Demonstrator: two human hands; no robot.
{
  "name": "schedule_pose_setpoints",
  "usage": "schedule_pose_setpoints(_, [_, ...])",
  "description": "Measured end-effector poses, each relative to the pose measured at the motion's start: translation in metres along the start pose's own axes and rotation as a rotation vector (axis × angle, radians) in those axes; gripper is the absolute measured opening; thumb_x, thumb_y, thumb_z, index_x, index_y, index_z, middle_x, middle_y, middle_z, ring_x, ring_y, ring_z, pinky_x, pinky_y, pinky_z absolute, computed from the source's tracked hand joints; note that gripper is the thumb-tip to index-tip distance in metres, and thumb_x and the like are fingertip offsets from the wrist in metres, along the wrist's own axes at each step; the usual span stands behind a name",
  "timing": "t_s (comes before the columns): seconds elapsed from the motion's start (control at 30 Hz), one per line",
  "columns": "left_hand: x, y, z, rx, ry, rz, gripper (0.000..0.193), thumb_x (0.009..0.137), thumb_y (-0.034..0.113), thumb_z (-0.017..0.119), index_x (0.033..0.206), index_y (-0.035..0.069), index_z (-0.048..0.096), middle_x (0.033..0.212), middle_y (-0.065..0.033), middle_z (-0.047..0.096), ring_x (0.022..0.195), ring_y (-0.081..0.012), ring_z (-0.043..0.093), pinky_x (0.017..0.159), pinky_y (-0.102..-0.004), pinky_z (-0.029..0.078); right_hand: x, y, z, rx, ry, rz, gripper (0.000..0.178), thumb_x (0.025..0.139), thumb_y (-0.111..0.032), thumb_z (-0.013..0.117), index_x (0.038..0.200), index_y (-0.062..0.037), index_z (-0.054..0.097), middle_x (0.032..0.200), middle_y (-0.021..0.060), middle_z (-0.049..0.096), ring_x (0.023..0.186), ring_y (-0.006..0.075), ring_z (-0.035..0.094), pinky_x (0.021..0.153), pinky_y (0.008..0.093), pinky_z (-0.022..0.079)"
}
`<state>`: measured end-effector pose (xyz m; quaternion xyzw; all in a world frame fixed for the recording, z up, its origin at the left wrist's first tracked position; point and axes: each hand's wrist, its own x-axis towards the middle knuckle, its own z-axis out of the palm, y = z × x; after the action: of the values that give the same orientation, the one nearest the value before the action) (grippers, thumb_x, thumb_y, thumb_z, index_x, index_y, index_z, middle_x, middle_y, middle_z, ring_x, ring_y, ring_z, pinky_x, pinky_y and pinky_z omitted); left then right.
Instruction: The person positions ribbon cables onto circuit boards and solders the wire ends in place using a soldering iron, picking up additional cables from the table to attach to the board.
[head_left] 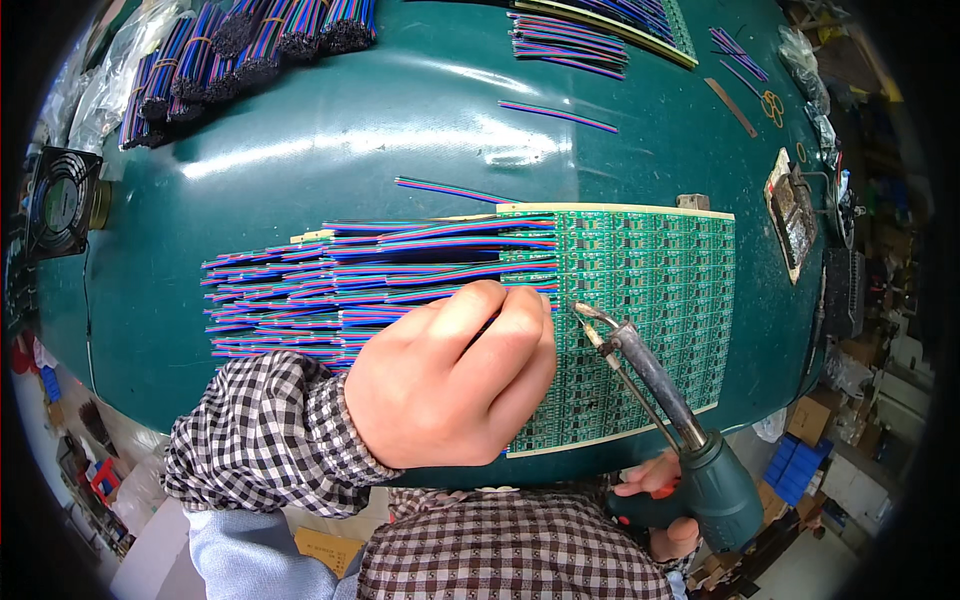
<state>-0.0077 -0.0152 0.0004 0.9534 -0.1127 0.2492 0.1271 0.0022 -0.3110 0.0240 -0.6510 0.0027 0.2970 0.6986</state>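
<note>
A large panel of small green circuit boards [655, 300] lies in front of me on the table. Rows of flat multicoloured ribbon wires [420, 268] run left from its left-hand columns. My left hand [455, 375] is closed in a pinch at the panel, over the wires, on a ribbon wire whose end is mostly hidden by the fingers. In my right hand [676, 538] is a dark green soldering gun [728, 495], gripped by its handle. Its tip [582, 309] is at the boards, just right of my left fingertips; whether it touches is unclear.
The table [300, 120] is green and shiny. Bundled wires [240, 50] lie at the far left, loose wires [565, 45] and another panel [680, 30] at the back. A black fan [65, 203] stands left; a soldering-iron stand [790, 215], rubber bands [772, 108] and a brown strip [730, 107] lie right.
</note>
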Motion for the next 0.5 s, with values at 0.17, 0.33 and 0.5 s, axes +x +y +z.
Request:
schedule_pose_setpoints(0.17, [-0.001,-0.001,0.0,-0.007,0.004,-0.002,0.031,0.059,0.005,0.064,0.089,-0.005,0.065,0.088,-0.0107,0.057,0.074,-0.0206,0.058,0.062,-0.0272,0.051,0.0,0.0,-0.003,-0.022,-0.011,0.051,0.079,0.069,-0.049,0.076,0.115,0.0077,0.045,0.087,0.0106,0.057,0.084,0.0261,0.062,0.076,0.0443,0.058])
schedule_pose_setpoints(0.33, [0.001,-0.003,-0.001,-0.059,-0.005,-0.005,0.032,0.058,0.005,0.064,0.089,-0.005,0.065,0.088,-0.0113,0.057,0.073,-0.0212,0.058,0.062,-0.0275,0.051,-0.012,0.016,-0.022,0.096,-0.002,0.056,0.093,0.07,-0.045,0.076,0.131,0.0077,0.03,0.086,0.0096,0.057,0.083,0.0272,0.062,0.079,0.0467,0.057])
schedule_pose_setpoints(0.5, [0.001,-0.006,-0.003,-0.121,-0.057,-0.016,0.033,0.058,0.005,0.064,0.089,-0.006,0.065,0.087,-0.012,0.057,0.072,-0.022,0.058,0.061,-0.0282,0.051,-0.011,0.012,-0.019,0.103,-0.004,0.069,0.093,0.07,-0.043,0.077,0.132,0.0079,0.03,0.085,0.0094,0.057,0.084,0.0277,0.061,0.08,0.0483,0.056])
